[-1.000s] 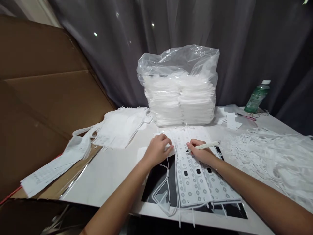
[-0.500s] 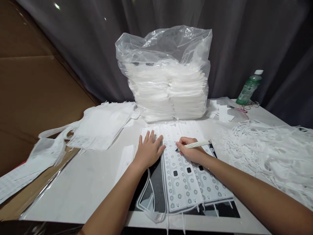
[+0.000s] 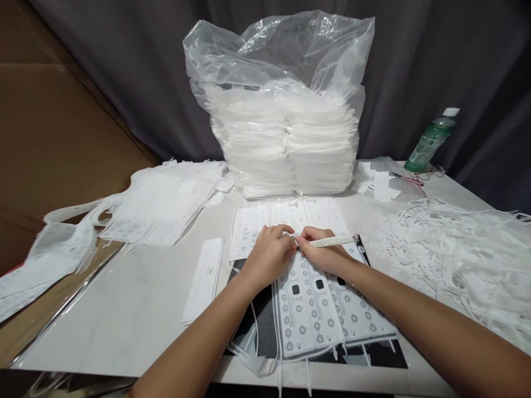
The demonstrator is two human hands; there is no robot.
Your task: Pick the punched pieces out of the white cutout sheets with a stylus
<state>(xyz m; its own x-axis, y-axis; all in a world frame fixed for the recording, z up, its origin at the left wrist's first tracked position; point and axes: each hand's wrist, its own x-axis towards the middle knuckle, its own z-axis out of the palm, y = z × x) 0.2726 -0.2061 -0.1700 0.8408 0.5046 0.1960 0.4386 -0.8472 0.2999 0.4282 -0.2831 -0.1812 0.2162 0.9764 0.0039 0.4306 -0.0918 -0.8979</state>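
Right hand (image 3: 322,253) pinches the pen-like tool (image 3: 334,241), left hand (image 3: 269,255) half curled, its hold unclear: best press those printed sheets (image 3: 309,318) flat!

The printed sheets (image 3: 296,318) at lower centre are white, patterned with grey ringed dots and black rounded squares; the pen (image 3: 334,241) is off-white. At right, a green bottle (image 3: 429,145) has a white cap (image 3: 451,111); cardboard (image 3: 50,121) at upper left is brown.
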